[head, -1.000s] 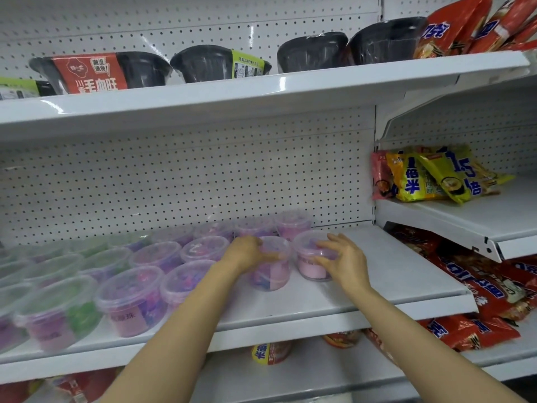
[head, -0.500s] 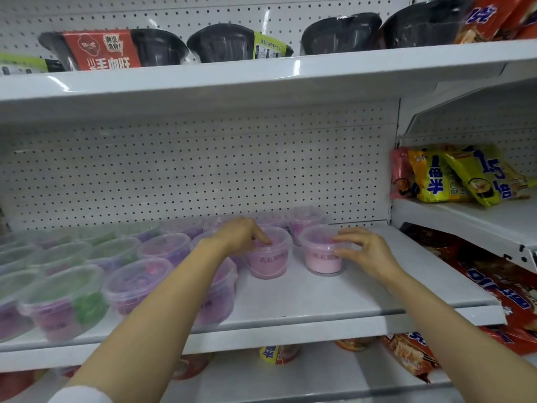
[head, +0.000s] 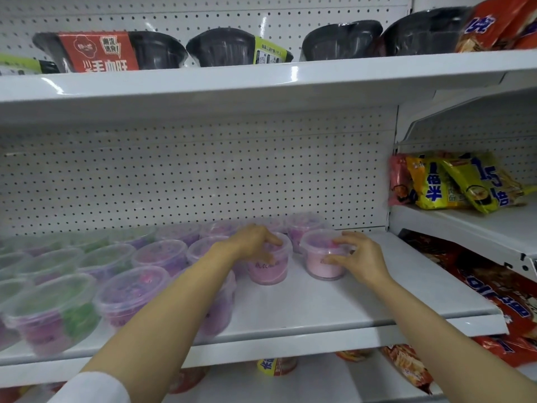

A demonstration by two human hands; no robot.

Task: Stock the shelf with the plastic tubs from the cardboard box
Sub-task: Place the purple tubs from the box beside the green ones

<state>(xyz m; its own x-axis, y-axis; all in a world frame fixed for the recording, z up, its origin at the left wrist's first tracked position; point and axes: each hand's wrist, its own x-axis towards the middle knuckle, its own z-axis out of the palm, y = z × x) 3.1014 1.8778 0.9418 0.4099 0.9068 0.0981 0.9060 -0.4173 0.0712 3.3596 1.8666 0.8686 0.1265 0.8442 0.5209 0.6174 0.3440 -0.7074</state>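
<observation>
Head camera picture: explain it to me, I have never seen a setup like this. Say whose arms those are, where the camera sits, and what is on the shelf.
No machine here: a person wears a camera on the head, looking forward and down, so the two bare arms are their own. The left hand grips one pink tub from above; the right hand holds another pink tub by its side. Both tubs stand on the white middle shelf. To the left stand rows of purple and green tubs. Black bowls sit above, yellow snack bags to the right.

Both arms reach fwd; left hand curled palm-down, right hand w/ thumb & fingers pinching.
</observation>
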